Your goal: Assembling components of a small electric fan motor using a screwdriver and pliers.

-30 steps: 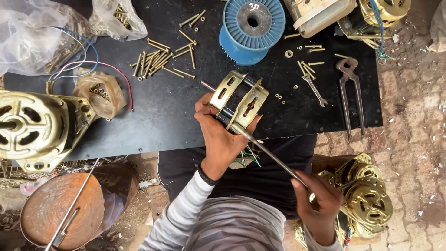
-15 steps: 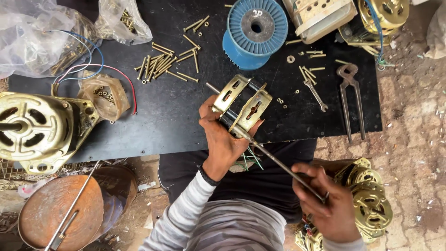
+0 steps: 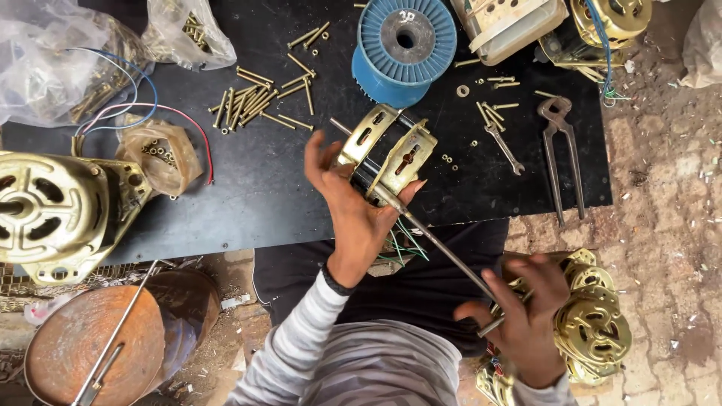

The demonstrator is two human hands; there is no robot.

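Note:
My left hand (image 3: 353, 207) grips a small gold-coloured motor (image 3: 385, 154) with a dark core, holding it above the front edge of the black board (image 3: 263, 188). A long thin metal rod (image 3: 444, 252) passes through the motor and runs down to the right. My right hand (image 3: 523, 316) is closed around the rod's lower end, over another gold motor (image 3: 594, 323) that lies on the ground. Green and white wires (image 3: 402, 244) hang below the held motor.
A blue wire spool (image 3: 406, 45) stands behind the motor. Loose brass bolts (image 3: 256, 101), a small spanner (image 3: 500, 139) and pincers (image 3: 560, 150) lie on the board. A large gold motor (image 3: 53, 210) sits left, a rusty round can (image 3: 98, 338) below it, plastic bags (image 3: 53, 60) at top left.
The rod has slid further down and right with my right hand. My left hand has opened its fingers a little around the motor.

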